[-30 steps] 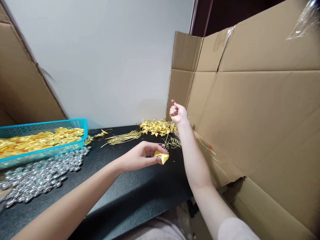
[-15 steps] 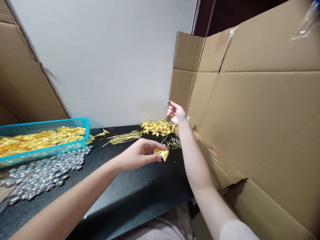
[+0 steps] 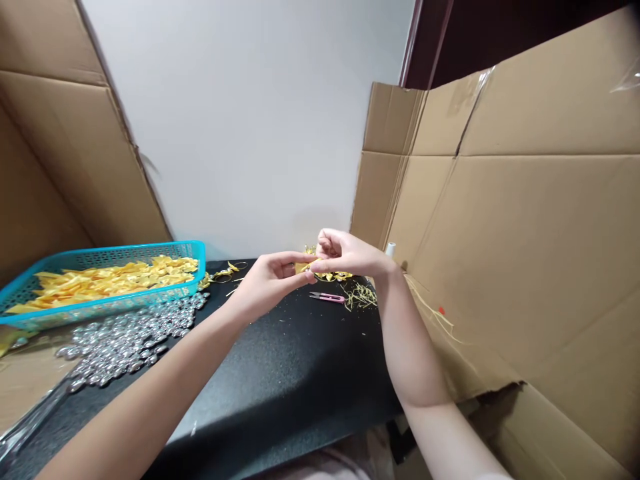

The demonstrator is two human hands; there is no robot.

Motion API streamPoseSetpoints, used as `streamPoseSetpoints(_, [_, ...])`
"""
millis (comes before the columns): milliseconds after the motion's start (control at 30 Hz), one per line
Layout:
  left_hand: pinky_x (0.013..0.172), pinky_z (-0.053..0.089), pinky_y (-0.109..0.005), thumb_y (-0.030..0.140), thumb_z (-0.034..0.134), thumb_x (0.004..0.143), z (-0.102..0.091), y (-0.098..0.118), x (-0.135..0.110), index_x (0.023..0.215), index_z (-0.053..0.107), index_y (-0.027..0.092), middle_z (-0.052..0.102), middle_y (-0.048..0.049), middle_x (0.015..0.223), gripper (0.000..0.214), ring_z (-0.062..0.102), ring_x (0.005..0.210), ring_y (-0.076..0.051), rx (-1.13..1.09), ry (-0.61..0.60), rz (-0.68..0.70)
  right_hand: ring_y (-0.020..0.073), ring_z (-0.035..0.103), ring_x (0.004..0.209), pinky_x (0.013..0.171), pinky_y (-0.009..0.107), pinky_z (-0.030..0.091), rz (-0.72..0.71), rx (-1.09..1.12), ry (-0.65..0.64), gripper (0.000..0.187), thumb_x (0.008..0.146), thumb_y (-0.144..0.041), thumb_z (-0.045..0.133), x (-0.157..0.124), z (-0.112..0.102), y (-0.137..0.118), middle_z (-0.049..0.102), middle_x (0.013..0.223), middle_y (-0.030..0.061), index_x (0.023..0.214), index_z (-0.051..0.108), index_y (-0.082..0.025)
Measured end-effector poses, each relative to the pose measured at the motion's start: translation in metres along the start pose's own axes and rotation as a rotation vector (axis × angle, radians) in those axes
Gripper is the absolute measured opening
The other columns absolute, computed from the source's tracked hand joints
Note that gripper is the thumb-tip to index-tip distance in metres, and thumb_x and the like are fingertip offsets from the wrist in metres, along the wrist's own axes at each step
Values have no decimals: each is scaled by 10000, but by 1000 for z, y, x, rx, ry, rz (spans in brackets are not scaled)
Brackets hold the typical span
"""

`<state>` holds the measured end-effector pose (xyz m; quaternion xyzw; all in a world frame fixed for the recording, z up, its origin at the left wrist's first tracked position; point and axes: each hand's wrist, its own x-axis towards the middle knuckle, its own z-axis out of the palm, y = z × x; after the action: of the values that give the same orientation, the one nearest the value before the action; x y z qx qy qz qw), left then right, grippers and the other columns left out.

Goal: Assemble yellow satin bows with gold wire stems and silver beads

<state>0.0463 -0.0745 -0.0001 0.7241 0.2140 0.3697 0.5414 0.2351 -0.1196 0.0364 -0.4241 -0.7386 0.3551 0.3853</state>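
Observation:
My left hand point(image 3: 273, 280) pinches a small yellow ribbon bow point(image 3: 303, 267) between thumb and fingers, above the dark tabletop. Right beside it, my right hand point(image 3: 345, 253) is closed, its fingers curled in and its thumb reaching to the bow. What the right fingers grip is hidden. Mostly covered by my hands, a pile of yellow bows point(image 3: 343, 275) lies at the back of the table. Pink thread snips point(image 3: 327, 297) rest below my hands, touching a heap of short gold cord scraps point(image 3: 361, 296).
To the left stands a blue plastic basket point(image 3: 204, 257) full of yellow ribbon pieces point(image 3: 125, 283). Many silver beads point(image 3: 135, 340) lie spread in front of it. Cardboard sheets point(image 3: 525, 253) wall off the right and left sides. A white wall point(image 3: 260, 133) closes the back.
My right hand has come down and left from its raised place to meet the bow. My left hand has stayed pinched on the bow. The snips now show.

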Motion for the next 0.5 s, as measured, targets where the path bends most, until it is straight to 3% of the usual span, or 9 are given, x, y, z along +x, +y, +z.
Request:
streamPoseSetpoints(200, [818, 549, -281, 251, 822, 658, -1, 5, -2, 966, 716, 160, 761, -29, 839, 338, 702, 778, -143, -109, 27, 14, 100, 536, 677, 604, 265, 382, -55, 139, -31, 551, 652, -338, 808, 2, 1, 0, 599, 755, -16, 745, 276, -226])
streamPoseSetpoints(500, [746, 547, -257, 240, 819, 667, -6, 3, 1, 983, 715, 175, 754, -24, 836, 339, 694, 724, -127, -154, -22, 23, 73, 508, 617, 571, 257, 365, -108, 62, 20, 495, 679, -276, 775, -2, 2, -4, 625, 732, -16, 719, 286, -218])
